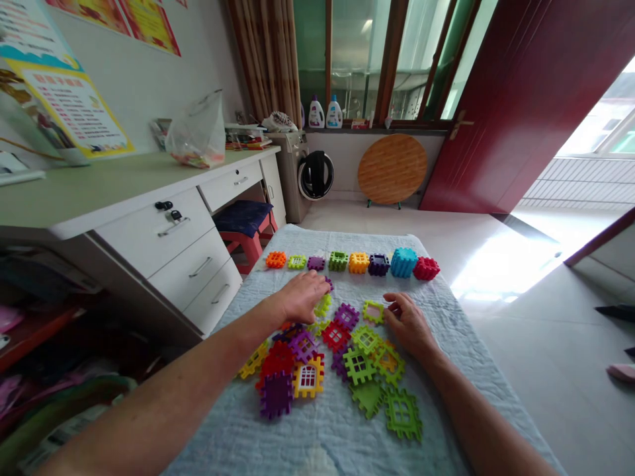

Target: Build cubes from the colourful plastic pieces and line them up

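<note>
My left hand (306, 296) reaches over the back of a loose pile, palm down with bent fingers close together. A purple toothed panel (329, 283) peeks out at its fingertips, and a yellow-green panel (323, 305) lies by its thumb side. What the fingers grip, if anything, is hidden. On the right, my right hand (409, 322) rests with curved fingers, thumb and forefinger apart, beside a yellow-green window-frame panel (373, 312). Loose interlocking plastic panels lie between my arms, among them a red window panel (336, 335), a dark purple panel (276, 395) and a green window panel (403, 414).
Behind my hands stands a row of assembled toothed blocks, from an orange block (276, 260) to a red block (426, 268). A pale blue cloth (317, 443) covers the table. To the left are a white desk (143, 185) and a stool (245, 221).
</note>
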Motion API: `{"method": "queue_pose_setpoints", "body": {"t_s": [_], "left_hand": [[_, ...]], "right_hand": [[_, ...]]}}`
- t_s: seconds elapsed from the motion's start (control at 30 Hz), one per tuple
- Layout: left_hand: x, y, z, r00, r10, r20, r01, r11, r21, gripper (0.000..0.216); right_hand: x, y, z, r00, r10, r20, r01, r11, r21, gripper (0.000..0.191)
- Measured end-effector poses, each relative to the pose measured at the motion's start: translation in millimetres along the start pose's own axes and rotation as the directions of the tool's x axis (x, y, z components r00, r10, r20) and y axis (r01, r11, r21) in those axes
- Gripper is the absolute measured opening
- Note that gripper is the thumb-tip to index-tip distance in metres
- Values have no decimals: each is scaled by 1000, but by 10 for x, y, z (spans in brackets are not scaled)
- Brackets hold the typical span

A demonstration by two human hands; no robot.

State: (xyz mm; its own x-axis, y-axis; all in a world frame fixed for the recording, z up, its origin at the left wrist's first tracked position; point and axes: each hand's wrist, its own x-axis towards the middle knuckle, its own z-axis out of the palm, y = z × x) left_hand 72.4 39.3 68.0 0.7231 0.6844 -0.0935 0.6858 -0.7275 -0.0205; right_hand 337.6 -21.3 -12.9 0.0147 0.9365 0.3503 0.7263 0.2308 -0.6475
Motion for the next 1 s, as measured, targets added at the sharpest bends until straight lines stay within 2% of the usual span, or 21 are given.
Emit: {"method": "queue_pose_setpoints", "body": {"t_s": [0.2,0.33,0.43,0.5,0.77,1.0], "left_hand": [[-122,-410,46,995,-76,-61,70,993,-91,45],[-84,-806,77,948,-287,-136,281,958,-60,45],[13,-1069,85,907,-410,-98,409,912,-32,48],[111,-1188,96,896,-438,-68,438,899,-22,49],[529,-1346,124,894,-447,46,447,894,-3,56],[701,-1383,157,890,-429,151,434,901,5,56]], "right_hand": [[0,-16,-7,1000,18,9,-18,1000,-7,28],[-1,-29,-5,1000,21,1,-21,1000,-17,27],[-2,-25,1,1000,21,8,-21,1000,-15,27],[-3,-17,4,1000,19,14,-19,1000,-11,27],[4,-3,-4,999,25,34,-24,1000,-2,24],[10,-3,-9,998,32,62,-33,999,11,23]]}}
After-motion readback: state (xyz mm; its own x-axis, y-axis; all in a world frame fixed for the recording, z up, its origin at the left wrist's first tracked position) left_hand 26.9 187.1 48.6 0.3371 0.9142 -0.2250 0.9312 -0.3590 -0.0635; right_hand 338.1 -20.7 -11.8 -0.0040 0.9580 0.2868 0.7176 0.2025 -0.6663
